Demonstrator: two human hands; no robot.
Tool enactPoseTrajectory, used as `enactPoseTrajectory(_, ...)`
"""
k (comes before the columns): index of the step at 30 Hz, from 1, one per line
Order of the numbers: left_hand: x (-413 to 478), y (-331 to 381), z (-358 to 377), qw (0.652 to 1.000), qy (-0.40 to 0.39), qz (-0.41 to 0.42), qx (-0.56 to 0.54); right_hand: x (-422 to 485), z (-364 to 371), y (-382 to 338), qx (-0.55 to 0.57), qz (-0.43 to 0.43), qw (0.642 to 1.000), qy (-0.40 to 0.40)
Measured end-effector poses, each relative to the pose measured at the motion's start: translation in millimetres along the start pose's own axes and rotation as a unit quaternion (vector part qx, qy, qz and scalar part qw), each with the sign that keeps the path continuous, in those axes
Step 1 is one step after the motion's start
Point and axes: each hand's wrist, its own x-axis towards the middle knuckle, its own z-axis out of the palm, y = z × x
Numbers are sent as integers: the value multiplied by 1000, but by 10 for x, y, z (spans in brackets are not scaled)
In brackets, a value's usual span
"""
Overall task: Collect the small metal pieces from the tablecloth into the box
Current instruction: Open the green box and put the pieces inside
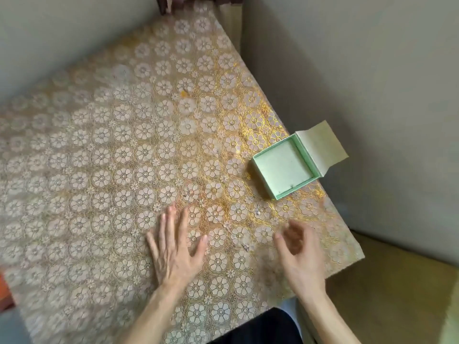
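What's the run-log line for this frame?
left hand flat on tablecloth | right hand above cloth, blurred | box open | metal pieces on cloth

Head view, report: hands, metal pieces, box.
Left hand flat on tablecloth. Right hand loosely curled, blurred, nothing seen in it. Metal pieces on the cloth between the hands; box open. No obstruction seen.

tablecloth (99, 157), gold floral | on it: open green box (283, 165) | small metal pieces (246, 247)
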Motion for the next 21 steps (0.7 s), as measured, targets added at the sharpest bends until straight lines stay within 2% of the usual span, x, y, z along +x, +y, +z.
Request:
enactPoseTrajectory(4,-106,-204,175,999,-13,24,47,-224,325,32,-75,-11,995,-58)
enactPoseTrajectory(16,-102,-221,197,999,7,17,28,-256,572,-142,-266,-77,956,-92)
enactPoseTrajectory(18,-105,-225,199,1000,0,15,7,-242,547,-191,-277,-82,950,-114)
enactPoseTrajectory(21,-123,-201,178,1000,-6,10,-21,-256,468,-281,-227,-53,961,-150)
